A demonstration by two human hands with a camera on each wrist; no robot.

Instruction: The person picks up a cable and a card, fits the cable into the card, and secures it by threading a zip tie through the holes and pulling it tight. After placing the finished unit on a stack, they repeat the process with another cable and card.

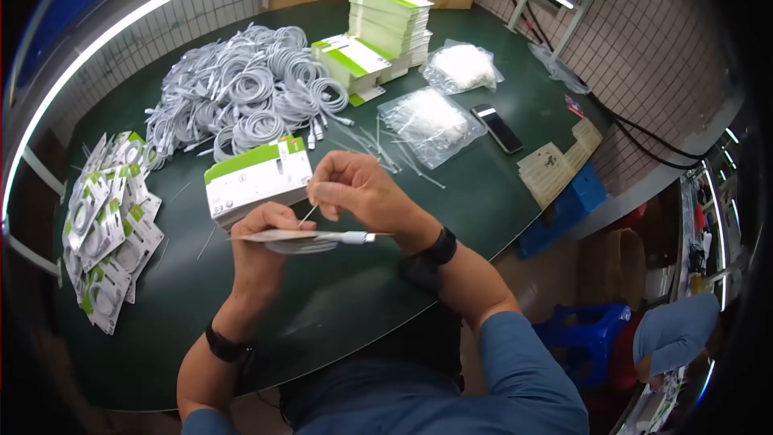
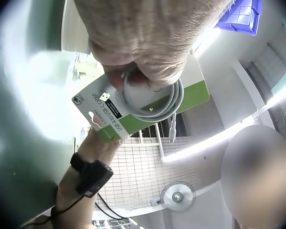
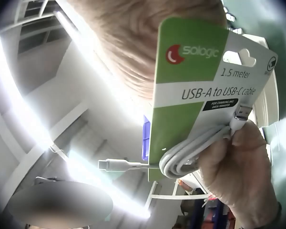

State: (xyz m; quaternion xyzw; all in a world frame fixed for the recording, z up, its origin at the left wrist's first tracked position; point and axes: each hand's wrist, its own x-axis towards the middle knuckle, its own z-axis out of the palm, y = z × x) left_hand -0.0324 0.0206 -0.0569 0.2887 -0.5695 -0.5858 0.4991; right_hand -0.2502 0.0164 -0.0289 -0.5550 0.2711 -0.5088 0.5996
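Note:
The left hand (image 1: 259, 254) grips a green and white card (image 3: 181, 71) with a coiled white cable (image 3: 181, 151) lying against its face; thumb and fingers press the coil in the left wrist view. Above the card, the right hand (image 1: 362, 193) pinches a thin white tie (image 1: 307, 215) between thumb and finger. A USB-A plug (image 2: 105, 96) lies near the card's cut-out, and the USB-C plug (image 3: 115, 165) sticks out past the card's edge. How the tie passes through the card is hidden.
Behind the hands stands a box of cards (image 1: 259, 185). A heap of coiled cables (image 1: 241, 89), stacked cards (image 1: 390, 20), bags of ties (image 1: 432, 122) and a phone (image 1: 498, 128) lie beyond. Carded cables (image 1: 109, 234) are piled at the left.

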